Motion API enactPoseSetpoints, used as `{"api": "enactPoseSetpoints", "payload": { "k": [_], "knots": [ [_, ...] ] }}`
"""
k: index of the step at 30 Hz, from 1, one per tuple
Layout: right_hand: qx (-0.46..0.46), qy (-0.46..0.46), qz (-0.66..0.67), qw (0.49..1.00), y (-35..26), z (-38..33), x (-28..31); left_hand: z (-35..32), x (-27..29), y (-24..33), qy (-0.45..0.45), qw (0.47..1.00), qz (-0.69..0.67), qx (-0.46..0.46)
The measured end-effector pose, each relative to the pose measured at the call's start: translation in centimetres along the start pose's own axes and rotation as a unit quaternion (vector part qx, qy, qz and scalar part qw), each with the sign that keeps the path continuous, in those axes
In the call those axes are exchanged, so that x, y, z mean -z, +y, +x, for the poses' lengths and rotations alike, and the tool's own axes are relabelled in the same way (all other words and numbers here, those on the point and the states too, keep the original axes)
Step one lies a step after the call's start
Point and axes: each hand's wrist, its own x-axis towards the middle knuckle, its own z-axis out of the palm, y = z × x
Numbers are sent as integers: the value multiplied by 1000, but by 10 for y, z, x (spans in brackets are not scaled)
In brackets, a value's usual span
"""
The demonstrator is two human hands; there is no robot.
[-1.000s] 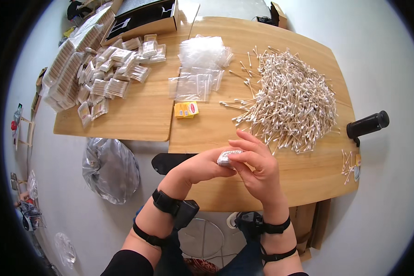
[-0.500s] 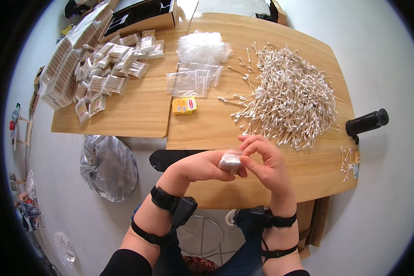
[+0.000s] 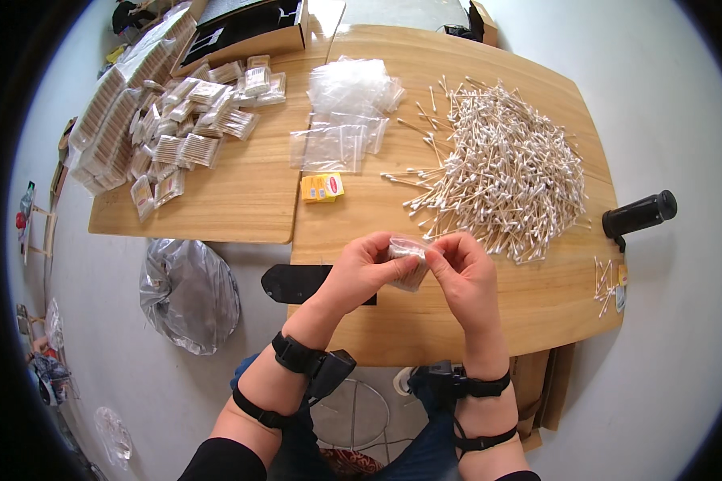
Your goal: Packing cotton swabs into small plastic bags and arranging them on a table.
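Note:
Between my two hands, above the table's near edge, is a small clear zip bag of cotton swabs (image 3: pixel 410 275). My left hand (image 3: pixel 362 268) grips its left side, thumb laid across the front. At the bag's upper right edge, the fingers of my right hand (image 3: pixel 467 276) pinch the plastic. Just beyond my hands lies a large heap of loose cotton swabs (image 3: pixel 513 168). Flat clear zip bags (image 3: pixel 353 88) are piled left of the heap, with a small stack of yellow cards (image 3: pixel 322 187) nearer to me.
Many filled swab packets (image 3: pixel 188 132) lie on the left table beside long stacked rows of packets (image 3: pixel 104 128). An open carton (image 3: pixel 245 36) stands behind them. A black cylinder (image 3: pixel 640 212) is at the right edge, near a few swabs (image 3: pixel 603 280). A grey plastic-lined bin (image 3: pixel 188 293) stands below left.
My left hand has turned and moved up, so its thumb now lies over the bag. The bag has tipped more upright, and my right fingers have closed on its upper edge.

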Motion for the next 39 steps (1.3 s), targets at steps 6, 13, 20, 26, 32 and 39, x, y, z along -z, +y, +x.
{"api": "enactPoseSetpoints", "payload": {
  "k": [6,13,20,26,32,39],
  "knots": [
    [61,-17,-78,995,5,3,6,1,8,2,-9,998,-52,-44],
    [71,-1,-111,991,2,2,2,2,10,2,12,996,-62,-57],
    [101,-9,-140,985,-5,1,1,-1,18,1,42,995,21,-89],
    [116,-24,-166,979,-10,1,3,1,18,4,56,990,73,-108],
    [135,-34,-199,970,-7,2,-1,2,10,7,59,985,120,-107],
    [142,-33,-204,968,-11,-2,-1,-3,-3,17,69,943,261,-193]
  ]
}}
